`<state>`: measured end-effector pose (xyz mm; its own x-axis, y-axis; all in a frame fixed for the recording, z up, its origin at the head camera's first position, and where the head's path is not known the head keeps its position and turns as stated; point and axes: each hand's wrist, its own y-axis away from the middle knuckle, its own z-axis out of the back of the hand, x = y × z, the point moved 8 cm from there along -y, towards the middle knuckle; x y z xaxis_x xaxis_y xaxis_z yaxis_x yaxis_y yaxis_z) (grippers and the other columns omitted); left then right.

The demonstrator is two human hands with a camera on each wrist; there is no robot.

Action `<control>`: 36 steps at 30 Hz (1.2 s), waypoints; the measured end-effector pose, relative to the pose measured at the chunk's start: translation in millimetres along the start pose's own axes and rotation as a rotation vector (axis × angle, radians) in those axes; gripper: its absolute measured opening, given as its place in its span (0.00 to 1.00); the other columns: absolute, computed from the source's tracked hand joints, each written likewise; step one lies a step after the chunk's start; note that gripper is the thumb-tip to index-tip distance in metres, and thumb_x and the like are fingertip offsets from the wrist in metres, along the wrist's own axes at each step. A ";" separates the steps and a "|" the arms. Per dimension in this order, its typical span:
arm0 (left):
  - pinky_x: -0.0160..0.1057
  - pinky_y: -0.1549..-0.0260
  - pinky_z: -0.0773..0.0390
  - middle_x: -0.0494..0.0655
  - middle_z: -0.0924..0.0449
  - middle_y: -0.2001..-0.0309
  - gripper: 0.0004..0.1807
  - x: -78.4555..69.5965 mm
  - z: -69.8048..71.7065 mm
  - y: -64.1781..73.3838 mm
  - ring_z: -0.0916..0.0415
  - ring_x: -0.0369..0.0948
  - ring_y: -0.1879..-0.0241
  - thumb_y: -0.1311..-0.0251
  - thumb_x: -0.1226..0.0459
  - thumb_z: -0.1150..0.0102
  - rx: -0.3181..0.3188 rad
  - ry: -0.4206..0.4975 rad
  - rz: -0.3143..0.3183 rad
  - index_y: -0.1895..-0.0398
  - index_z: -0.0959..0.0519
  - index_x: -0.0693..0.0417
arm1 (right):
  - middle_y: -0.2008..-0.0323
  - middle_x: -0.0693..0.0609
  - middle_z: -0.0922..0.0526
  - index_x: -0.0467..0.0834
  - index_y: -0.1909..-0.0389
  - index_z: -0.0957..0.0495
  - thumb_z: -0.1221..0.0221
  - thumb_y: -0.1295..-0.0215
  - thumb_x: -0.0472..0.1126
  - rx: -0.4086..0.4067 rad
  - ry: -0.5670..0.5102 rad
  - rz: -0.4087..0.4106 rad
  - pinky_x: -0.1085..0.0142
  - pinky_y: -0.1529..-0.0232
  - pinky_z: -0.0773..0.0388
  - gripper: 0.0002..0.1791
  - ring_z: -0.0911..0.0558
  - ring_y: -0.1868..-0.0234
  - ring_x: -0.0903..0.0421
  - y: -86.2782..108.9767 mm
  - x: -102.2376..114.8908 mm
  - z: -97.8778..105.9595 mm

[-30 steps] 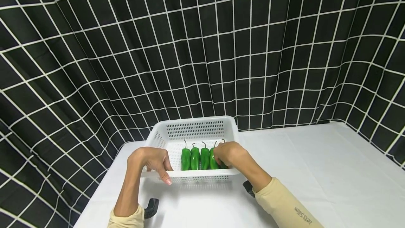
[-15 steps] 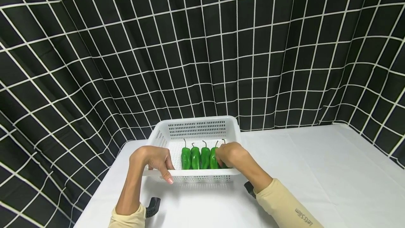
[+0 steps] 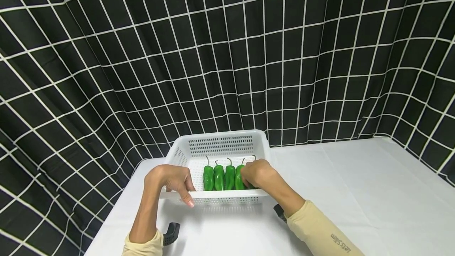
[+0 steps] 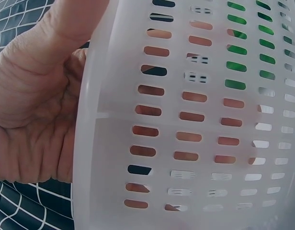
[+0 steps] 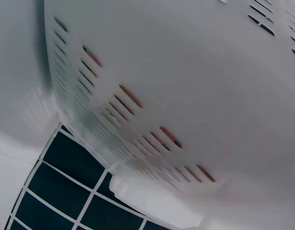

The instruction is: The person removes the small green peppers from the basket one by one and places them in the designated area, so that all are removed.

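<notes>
Basket on white table | left hand grips near-left rim, fingers curled over | right hand inside on rightmost pepper, grasp unclear | four peppers alongside

The only writing I can make out is on my right sleeve, near the bottom edge of the head view: small grey letters that look like "letsSlim". Nothing else carries readable text.
</notes>
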<state>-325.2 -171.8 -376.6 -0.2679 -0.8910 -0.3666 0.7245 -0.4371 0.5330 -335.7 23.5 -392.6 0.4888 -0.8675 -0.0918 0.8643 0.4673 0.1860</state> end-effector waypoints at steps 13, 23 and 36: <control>0.32 0.82 0.51 0.33 0.27 0.82 0.13 -2.6 -1.2 0.7 0.47 0.32 0.78 0.50 0.59 0.20 0.018 0.004 -0.030 0.60 0.07 0.51 | 0.57 0.57 0.09 0.61 0.49 0.12 0.32 0.37 0.34 -0.141 0.040 0.102 0.56 0.46 0.18 0.21 0.13 0.53 0.54 21.6 0.6 33.8; 0.33 0.81 0.46 0.33 0.19 0.77 0.15 -0.3 -0.7 1.0 0.39 0.32 0.75 0.51 0.60 0.19 0.009 0.011 -0.003 0.58 0.08 0.51 | 0.60 0.51 0.09 0.57 0.39 0.20 0.43 0.35 0.22 -0.161 -0.381 0.268 0.65 0.68 0.27 0.32 0.21 0.75 0.60 43.3 -22.3 61.3; 0.36 0.78 0.33 0.36 0.14 0.74 0.15 -0.6 0.9 1.3 0.34 0.32 0.73 0.51 0.59 0.19 0.007 0.007 0.003 0.59 0.08 0.51 | 0.59 0.53 0.10 0.43 0.35 0.20 0.46 0.29 0.24 -0.198 -0.576 0.372 0.66 0.56 0.19 0.25 0.13 0.60 0.63 52.8 -52.2 77.7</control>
<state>-324.7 -171.9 -375.0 -0.2614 -0.8916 -0.3698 0.7211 -0.4350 0.5393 -324.9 80.2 -302.0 0.6627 -0.5709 0.4846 0.6839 0.7250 -0.0812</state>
